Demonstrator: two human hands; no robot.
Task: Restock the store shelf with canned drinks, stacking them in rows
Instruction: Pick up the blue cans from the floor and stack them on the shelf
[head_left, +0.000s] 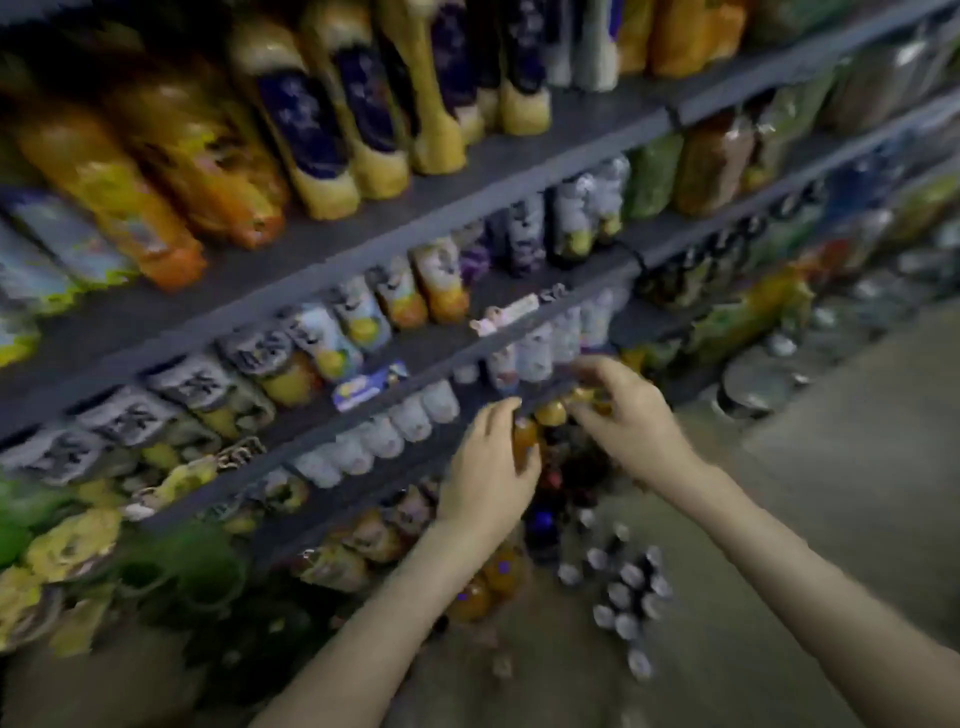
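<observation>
My left hand (488, 467) is wrapped round an orange can (523, 441), long axis roughly upright, pressed against the row of orange cans (551, 413) under the shelf edge (540, 389). My right hand (623, 410) curls over that row; blur hides whether it grips. The slot lies ahead, slightly right, left hand nearer. Spare cans (623, 587) stand on the floor below

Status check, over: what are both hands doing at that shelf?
Left hand grips orange drink can at grey shelf edge. Right hand pinches yellow-orange can beside it. Silver-topped cans stand on grey floor.
</observation>
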